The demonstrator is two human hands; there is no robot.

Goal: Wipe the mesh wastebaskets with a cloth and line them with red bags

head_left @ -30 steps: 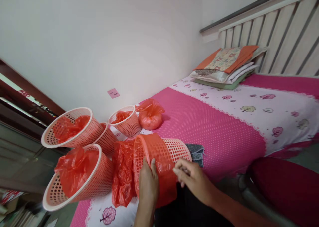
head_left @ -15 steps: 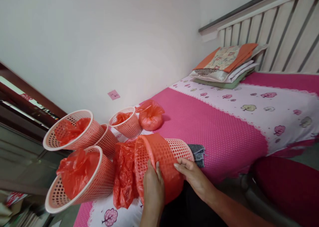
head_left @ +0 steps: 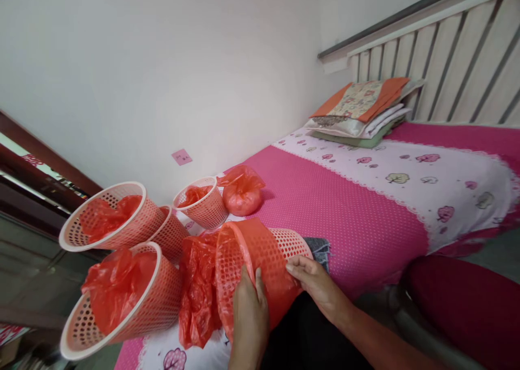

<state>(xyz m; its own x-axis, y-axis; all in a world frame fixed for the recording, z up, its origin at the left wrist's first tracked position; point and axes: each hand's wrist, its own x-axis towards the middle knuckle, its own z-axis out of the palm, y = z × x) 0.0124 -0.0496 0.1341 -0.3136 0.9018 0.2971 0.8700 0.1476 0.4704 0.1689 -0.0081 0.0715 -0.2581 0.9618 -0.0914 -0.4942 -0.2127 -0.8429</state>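
A pink perforated plastic basket (head_left: 293,242) lies on its side in front of me, its open end facing left. A thin red plastic bag (head_left: 266,251) is turned over its rim and covers much of the outer wall. My left hand (head_left: 251,313) is closed on the bag-covered rim, thumb on the outside and the other fingers partly hidden. My right hand (head_left: 314,283) pinches the bag's edge against the basket's side. Left of the basket hangs a crumpled red plastic bag (head_left: 199,289); whether it joins the bag on the basket I cannot tell.
More pink baskets with red bags inside stand left: one at the front (head_left: 162,294), one behind it (head_left: 142,224), another near the wall (head_left: 209,207). A full, knotted red bag (head_left: 244,196) sits on the bed (head_left: 345,224). Folded bedding (head_left: 357,115) lies beyond; a dark red stool (head_left: 463,310) stands right.
The view has shifted slightly, so the whole scene sits a little further left. Both hands keep nearly the same hold on the basket and bag.
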